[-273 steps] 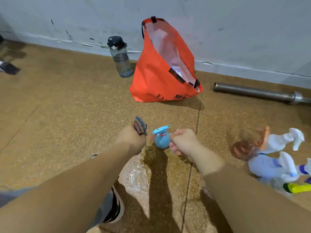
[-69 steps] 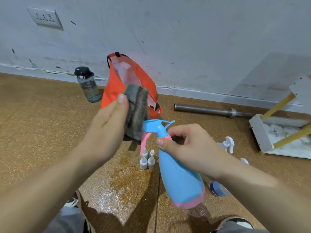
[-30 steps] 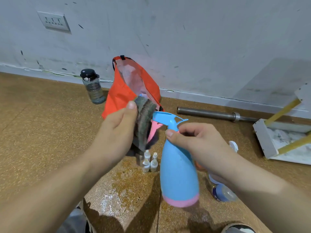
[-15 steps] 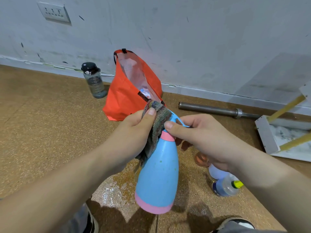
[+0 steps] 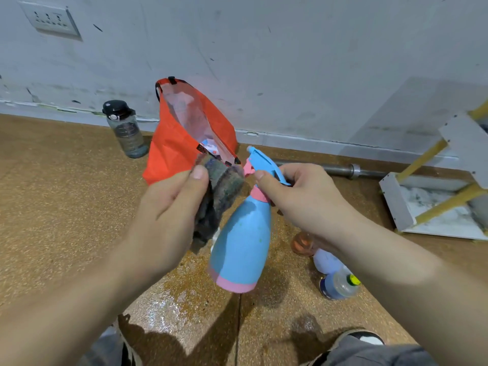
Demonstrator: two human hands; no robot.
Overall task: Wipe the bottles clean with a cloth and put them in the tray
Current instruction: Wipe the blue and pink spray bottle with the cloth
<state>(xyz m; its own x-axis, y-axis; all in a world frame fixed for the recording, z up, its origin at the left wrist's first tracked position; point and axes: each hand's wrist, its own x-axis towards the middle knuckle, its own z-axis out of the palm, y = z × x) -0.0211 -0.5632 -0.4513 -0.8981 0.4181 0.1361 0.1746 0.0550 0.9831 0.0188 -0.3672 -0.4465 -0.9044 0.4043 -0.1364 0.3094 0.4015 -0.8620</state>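
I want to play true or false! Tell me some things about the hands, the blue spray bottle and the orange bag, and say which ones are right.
1. The right hand holds the blue spray bottle near its neck. True.
2. The left hand is empty. False: it grips a dark cloth.
3. The blue spray bottle lies in the tray. False: it is held up over the floor, and the tray is off to the right.
4. The orange bag stands by the wall, with a black-capped water bottle beside it. True.
5. The blue spray bottle has a green base. False: its base is pink.
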